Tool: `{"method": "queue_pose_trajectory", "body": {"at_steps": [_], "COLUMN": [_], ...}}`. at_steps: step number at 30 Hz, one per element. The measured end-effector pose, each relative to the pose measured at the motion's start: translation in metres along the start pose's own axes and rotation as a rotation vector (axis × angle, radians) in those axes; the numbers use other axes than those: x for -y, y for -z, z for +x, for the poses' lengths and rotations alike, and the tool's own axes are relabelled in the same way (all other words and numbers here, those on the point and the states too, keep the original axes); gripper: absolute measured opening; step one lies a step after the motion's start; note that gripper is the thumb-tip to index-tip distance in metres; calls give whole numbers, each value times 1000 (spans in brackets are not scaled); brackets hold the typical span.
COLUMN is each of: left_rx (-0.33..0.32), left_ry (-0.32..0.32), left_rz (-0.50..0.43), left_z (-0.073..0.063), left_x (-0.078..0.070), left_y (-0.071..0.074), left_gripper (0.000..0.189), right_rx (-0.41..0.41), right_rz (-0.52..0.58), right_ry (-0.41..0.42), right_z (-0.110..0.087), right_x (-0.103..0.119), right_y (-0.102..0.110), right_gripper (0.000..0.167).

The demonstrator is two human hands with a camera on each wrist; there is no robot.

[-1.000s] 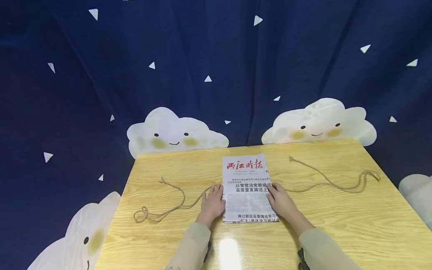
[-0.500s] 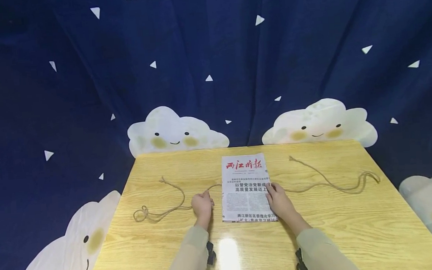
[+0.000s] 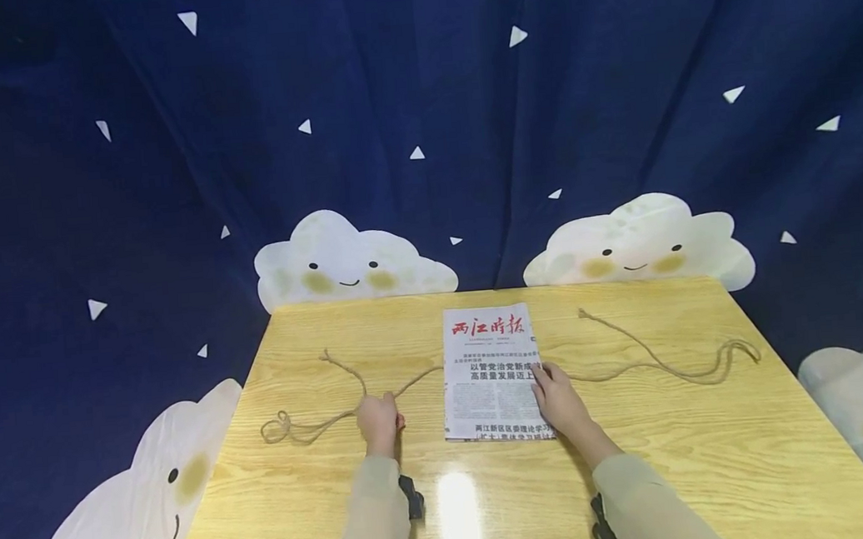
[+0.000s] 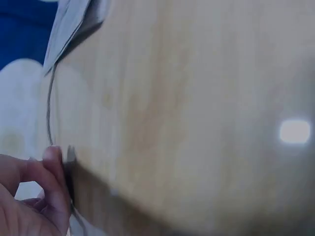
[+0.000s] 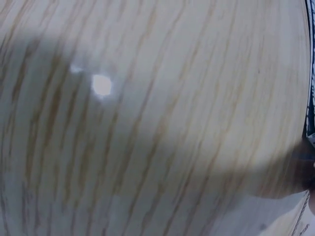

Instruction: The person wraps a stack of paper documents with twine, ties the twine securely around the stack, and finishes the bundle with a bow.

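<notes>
A folded newspaper [image 3: 491, 386] with a red masthead lies flat at the middle of the wooden table. A length of brown twine [image 3: 416, 377] passes beneath it and comes out on both sides. To the left of the paper, my left hand [image 3: 378, 419] pinches the twine between thumb and fingers. The left wrist view shows the twine [image 4: 49, 108] running from the bent fingers [image 4: 51, 179] to the newspaper [image 4: 74, 27]. My right hand [image 3: 563, 402] rests with its fingertips on the paper's right edge; only a sliver of that hand shows in the right wrist view.
The twine's left end lies in a small loop [image 3: 277, 428], with another strand pointing away from me. Its right part [image 3: 690, 375] curves across the table [image 3: 715, 458]. A dark blue curtain [image 3: 419, 95] with white clouds hangs behind the table.
My left hand has left the newspaper's left edge, taken hold of the twine, and moved left along it. The right hand has stayed on the right edge.
</notes>
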State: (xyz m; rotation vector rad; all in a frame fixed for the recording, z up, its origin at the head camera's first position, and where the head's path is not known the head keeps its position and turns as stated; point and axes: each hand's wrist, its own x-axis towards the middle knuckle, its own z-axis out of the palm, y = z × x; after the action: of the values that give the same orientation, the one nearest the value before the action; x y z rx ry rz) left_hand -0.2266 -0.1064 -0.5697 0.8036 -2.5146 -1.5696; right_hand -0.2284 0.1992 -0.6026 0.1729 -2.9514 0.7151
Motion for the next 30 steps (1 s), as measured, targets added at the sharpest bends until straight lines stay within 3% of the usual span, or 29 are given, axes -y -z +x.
{"method": "queue_pose_trajectory", "body": {"at_steps": [9, 16, 25, 30], "left_rx": [-42, -81, -38, 8], "left_ry": [16, -46, -86, -113], "left_rz": [74, 182, 368, 372], "left_z": [10, 12, 16, 15], "left_x": [-6, -9, -15, -18], "left_y": [7, 0, -3, -2], "left_gripper": [30, 14, 14, 17], "right_rx": [-8, -11, -21, -27], "right_rz": [-1, -2, 11, 8], "right_ry": [11, 7, 12, 16], "right_z": [-1, 0, -1, -2], "right_x": [0, 1, 3, 2], "right_y": [-1, -2, -1, -1], "right_gripper": [43, 43, 43, 43]}}
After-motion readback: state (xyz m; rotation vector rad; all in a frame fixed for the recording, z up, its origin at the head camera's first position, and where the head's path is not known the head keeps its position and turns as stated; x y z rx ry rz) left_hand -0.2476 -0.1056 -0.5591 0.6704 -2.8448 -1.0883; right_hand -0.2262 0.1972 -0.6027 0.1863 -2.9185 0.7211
